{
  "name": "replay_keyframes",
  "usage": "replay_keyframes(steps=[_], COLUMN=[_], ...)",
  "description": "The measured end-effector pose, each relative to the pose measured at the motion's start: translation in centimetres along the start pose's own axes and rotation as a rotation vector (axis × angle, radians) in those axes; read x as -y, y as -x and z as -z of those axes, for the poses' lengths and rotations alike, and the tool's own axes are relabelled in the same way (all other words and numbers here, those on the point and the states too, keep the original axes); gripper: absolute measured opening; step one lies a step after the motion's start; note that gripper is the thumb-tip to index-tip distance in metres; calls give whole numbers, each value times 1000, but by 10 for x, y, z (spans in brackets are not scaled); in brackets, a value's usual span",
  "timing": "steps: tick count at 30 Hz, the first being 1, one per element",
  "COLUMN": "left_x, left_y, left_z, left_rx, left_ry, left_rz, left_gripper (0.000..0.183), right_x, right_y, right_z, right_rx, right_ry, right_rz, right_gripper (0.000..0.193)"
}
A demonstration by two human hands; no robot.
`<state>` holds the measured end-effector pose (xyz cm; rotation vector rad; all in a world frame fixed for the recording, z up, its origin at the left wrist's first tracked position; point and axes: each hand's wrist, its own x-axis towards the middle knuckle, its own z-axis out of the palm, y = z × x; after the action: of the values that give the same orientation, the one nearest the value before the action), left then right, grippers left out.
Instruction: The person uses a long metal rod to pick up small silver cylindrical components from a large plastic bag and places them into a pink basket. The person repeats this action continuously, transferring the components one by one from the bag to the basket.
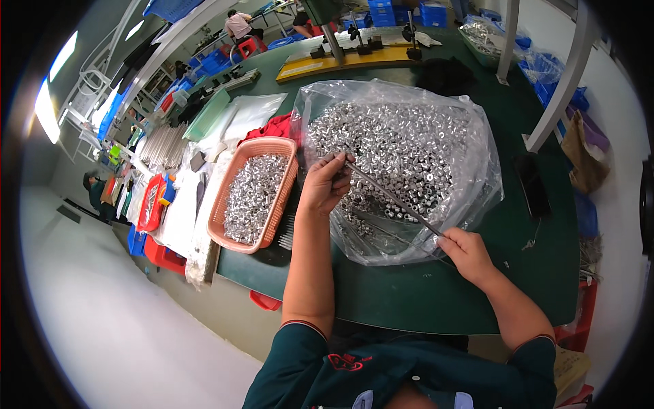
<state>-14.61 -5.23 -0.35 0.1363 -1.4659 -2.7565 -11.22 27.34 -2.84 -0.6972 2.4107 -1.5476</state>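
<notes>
A long thin dark metal rod [395, 196] slants over a large open clear plastic bag [485, 184]. The bag is full of small shiny metal sleeves [402, 146], like short tubes. My left hand [328, 183] is closed around the rod's upper left end, above the bag's left side. At the lower right end, near the bag's front edge, my right hand [466, 253] grips the rod between thumb and fingers. Whether any sleeves sit on the rod is too small to tell. Left of my left forearm stands a pink plastic basket [216, 211] holding many similar metal pieces.
A green table [409, 296] carries all this. A phone-like black slab [531, 184] lies at its right, beside a white metal post [562, 82]. Behind the bag is a yellow-based fixture [310, 67]. A pale green tray [208, 114] stands left. People sit in the background.
</notes>
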Motion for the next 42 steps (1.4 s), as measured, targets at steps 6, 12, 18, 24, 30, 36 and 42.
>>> replay_keyframes(steps=[6, 12, 18, 24, 30, 36, 42], left_x=[3, 6, 8, 8, 1, 10, 3], left_y=[2, 3, -1, -1, 1, -1, 4], left_z=[-12, -19, -7, -2, -10, -11, -17], left_rx=[-76, -26, -49, -78, -137, -200, 114], left_ry=[-341, 10, 159, 38, -269, -706, 33], left_rz=[-19, 55, 25, -8, -49, -220, -7], left_gripper=[18, 32, 34, 35, 35, 36, 48], right_x=[8, -1, -4, -2, 2, 9, -3], right_y=[2, -2, -1, -1, 0, 1, -1], right_z=[-2, 0, -2, -2, 2, 2, 2], right_rx=[-203, -140, -83, -58, -105, -193, -97], right_ry=[252, 45, -10, 18, 129, 264, 22], right_rz=[181, 52, -6, 0, 90, 187, -11], right_gripper=[17, 15, 16, 16, 14, 14, 12])
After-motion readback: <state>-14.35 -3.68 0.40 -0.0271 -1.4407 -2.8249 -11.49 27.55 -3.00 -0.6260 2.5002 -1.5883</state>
